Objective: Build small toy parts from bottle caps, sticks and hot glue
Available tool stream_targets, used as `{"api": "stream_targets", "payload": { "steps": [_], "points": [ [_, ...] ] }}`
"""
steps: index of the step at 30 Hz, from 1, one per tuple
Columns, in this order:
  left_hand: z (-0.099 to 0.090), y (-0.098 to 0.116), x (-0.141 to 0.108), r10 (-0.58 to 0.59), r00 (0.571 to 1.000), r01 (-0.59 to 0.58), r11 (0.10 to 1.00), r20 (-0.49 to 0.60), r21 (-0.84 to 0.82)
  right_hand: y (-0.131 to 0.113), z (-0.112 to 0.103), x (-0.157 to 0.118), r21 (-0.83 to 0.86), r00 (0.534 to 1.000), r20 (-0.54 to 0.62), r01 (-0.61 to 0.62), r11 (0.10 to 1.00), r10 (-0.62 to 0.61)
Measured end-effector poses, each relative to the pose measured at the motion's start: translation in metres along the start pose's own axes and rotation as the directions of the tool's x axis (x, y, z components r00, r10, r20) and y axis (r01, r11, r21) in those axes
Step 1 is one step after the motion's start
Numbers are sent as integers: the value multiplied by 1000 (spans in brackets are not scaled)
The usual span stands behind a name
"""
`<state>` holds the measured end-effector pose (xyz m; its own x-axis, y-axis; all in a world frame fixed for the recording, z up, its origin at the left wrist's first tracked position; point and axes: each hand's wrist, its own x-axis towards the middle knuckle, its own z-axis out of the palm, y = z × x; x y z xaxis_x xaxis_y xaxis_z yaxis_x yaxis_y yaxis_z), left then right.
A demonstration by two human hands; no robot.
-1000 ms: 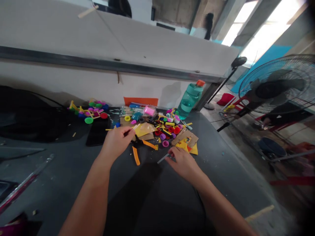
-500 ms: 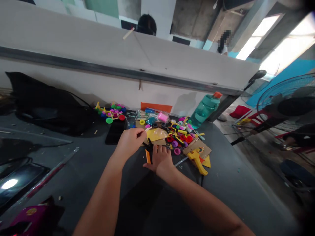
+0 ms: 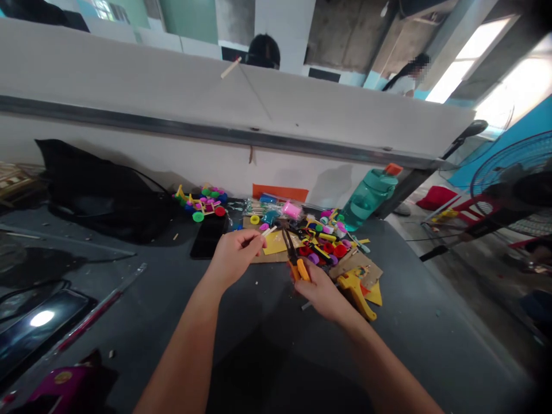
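Between the fingertips of my left hand (image 3: 238,253) is a short pale stick (image 3: 269,231), its end pointing right over a yellow sheet (image 3: 275,242). My right hand (image 3: 317,287) is closed round the orange handles of some pliers (image 3: 297,261), whose dark jaws point up and away, slightly apart. The jaws do not touch the stick. Beyond both hands lies a pile of small coloured plastic parts (image 3: 328,247) on cardboard. A yellow glue gun (image 3: 357,293) rests just right of my right hand.
A teal bottle (image 3: 366,198) stands at the back right, near a fan (image 3: 517,167). A black bag (image 3: 103,195) and a dark phone (image 3: 206,237) lie left. Coloured assembled pieces (image 3: 204,204) sit by the partition (image 3: 172,132). A person (image 3: 405,80) is beyond it.
My right hand has lifted the orange-handled pliers from the table and moved right with them. My left hand still holds the stick. The view has shifted slightly.
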<state>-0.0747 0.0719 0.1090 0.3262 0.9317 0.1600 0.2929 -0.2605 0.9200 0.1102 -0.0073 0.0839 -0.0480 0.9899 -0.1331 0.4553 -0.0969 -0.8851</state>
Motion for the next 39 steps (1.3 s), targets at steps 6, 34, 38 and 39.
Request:
{"api": "stream_targets", "payload": {
  "steps": [6, 34, 38, 39],
  "points": [
    [4, 5, 0, 0, 1000, 0, 997, -8, 71, -10, 0, -13, 274, 989, 149, -42, 961, 1],
    [8, 8, -2, 80, 997, -79, 976, 3, 201, -6, -4, -9, 84, 999, 49, 8, 996, -12],
    [8, 9, -2, 74, 997, -71, 973, -3, 220, -7, -4, -9, 79, 998, 56, -3, 997, -2],
    [8, 10, -2, 79, 997, -75, 971, -6, 226, -7, -3, -9, 81, 998, 56, -6, 997, 1]
  ]
}}
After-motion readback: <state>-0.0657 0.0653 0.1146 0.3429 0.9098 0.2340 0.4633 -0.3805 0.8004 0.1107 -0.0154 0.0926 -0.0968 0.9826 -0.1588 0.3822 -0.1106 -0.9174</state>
